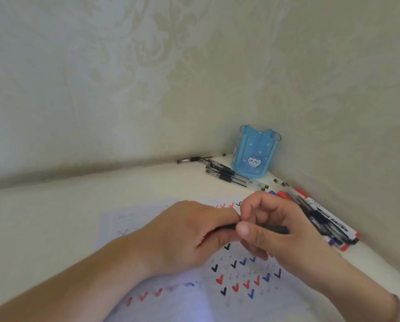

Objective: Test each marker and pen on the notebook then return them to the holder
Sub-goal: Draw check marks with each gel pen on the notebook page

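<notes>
Both hands meet over the notebook page (pixel 185 296), which is covered with red, blue and black check marks. My left hand (pixel 189 235) grips one end of a black pen (pixel 273 228) lying level between the hands. My right hand (pixel 278 231) pinches the same pen with thumb and fingers; its dark barrel sticks out to the right. The blue see-through holder (pixel 256 153) with a cat drawing stands in the far corner and looks empty.
Several clear pens with black grips (pixel 227 173) lie left of the holder by the wall. A pile of markers and pens (pixel 322 217) lies along the right wall. Small black caps (pixel 280 182) sit near the corner. Patterned walls close off the white table at back and right.
</notes>
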A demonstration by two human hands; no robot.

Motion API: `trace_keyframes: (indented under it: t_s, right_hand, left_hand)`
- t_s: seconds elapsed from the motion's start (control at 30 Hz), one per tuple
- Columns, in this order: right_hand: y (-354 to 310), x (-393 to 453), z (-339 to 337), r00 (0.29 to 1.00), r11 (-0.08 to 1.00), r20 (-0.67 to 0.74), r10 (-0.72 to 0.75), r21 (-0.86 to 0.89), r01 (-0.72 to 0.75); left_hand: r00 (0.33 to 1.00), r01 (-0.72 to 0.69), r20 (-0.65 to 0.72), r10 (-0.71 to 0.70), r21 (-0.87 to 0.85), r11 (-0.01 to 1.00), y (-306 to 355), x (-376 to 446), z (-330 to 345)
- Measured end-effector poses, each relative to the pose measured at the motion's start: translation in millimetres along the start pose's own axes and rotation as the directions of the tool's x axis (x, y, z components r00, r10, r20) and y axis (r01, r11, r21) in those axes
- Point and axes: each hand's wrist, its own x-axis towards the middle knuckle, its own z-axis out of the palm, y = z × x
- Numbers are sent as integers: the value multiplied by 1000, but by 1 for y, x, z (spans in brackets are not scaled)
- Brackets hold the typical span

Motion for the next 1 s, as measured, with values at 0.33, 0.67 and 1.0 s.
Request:
trace_keyframes:
  t_s: [0.33, 0.67, 1.0]
  right_hand:
    - [-6, -14, -24, 988, 899, -39, 147, 422, -118]
    - [13, -56, -25, 870, 975, -468, 153, -71, -209]
    - [19, -53, -27, 868, 926, -453, 201, -201, -319]
  left_hand:
    - [981, 192, 62, -185, -155, 969, -4, -3, -2]
    - [974, 223, 79, -214, -115, 968, -11, -2, 6]
    - [975, 204, 108, -196, -67, 977, -14, -4, 7]
